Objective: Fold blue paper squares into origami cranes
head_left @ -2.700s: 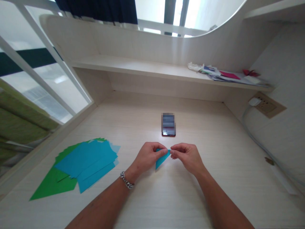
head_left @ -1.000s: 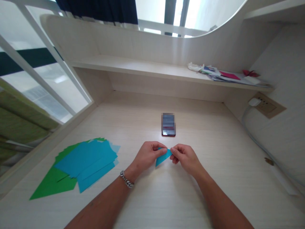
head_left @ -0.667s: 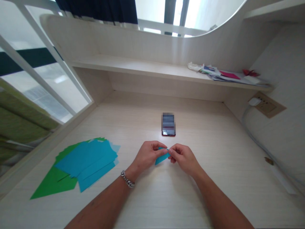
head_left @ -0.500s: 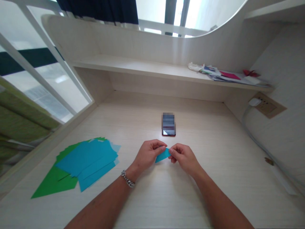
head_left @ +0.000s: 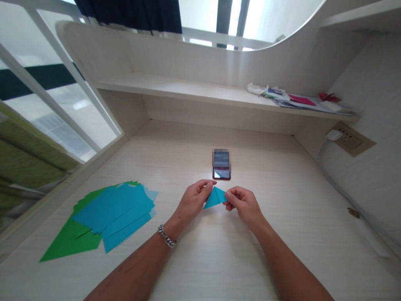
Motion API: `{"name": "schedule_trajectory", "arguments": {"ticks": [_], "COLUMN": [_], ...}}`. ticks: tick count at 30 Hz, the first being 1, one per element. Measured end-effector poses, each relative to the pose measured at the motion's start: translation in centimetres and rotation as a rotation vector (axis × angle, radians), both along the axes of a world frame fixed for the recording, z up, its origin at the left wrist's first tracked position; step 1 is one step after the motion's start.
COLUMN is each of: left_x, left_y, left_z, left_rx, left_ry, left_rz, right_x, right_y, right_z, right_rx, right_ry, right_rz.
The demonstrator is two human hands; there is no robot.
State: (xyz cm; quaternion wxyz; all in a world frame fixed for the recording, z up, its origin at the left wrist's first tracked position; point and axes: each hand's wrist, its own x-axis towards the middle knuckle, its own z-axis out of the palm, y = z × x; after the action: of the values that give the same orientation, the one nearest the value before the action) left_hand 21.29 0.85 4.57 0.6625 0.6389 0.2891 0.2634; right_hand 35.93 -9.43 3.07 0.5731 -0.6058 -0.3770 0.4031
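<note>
A small folded blue paper (head_left: 215, 197), triangular in outline, is held between both hands just above the pale wooden desk (head_left: 200, 259). My left hand (head_left: 193, 200), with a metal bracelet at the wrist, pinches its left side. My right hand (head_left: 242, 202) pinches its right corner with thumb and forefinger. A phone (head_left: 221, 166) lies on the desk just beyond the hands, its screen lit.
A loose stack of blue paper sheets (head_left: 117, 209) lies over green sheets (head_left: 67, 242) at the left of the desk. A shelf (head_left: 188, 90) at the back carries papers and clutter (head_left: 297, 100) on its right. A wall socket with a cable (head_left: 347, 140) is at right.
The folded blue paper has opened from a narrow sliver pointing down-left into a wider triangle. Both hands rose slightly toward the phone and kept their pinch.
</note>
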Motion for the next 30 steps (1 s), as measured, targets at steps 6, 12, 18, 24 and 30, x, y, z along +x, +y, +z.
{"name": "schedule_trajectory", "arguments": {"ticks": [6, 12, 18, 24, 30], "left_x": [0.15, 0.06, -0.09, -0.21, -0.19], "left_y": [-0.32, -0.21, -0.08, -0.38, -0.50], "left_z": [-0.19, -0.21, -0.26, 0.21, 0.19], "left_rx": [0.084, 0.132, 0.132, 0.194, 0.166], "left_ry": [0.026, 0.043, 0.053, 0.031, -0.025], "left_rz": [-0.034, -0.047, -0.068, -0.062, -0.049], "right_x": [-0.33, -0.63, -0.54, -0.58, -0.71], "right_y": [-0.04, -0.16, -0.13, -0.24, -0.47], "right_z": [0.01, 0.25, 0.18, 0.19, 0.54], "right_rx": [0.003, -0.020, -0.020, 0.004, 0.066], "right_ry": [-0.028, -0.160, -0.156, -0.170, -0.269], "right_rz": [0.002, 0.007, 0.046, 0.009, -0.021]}}
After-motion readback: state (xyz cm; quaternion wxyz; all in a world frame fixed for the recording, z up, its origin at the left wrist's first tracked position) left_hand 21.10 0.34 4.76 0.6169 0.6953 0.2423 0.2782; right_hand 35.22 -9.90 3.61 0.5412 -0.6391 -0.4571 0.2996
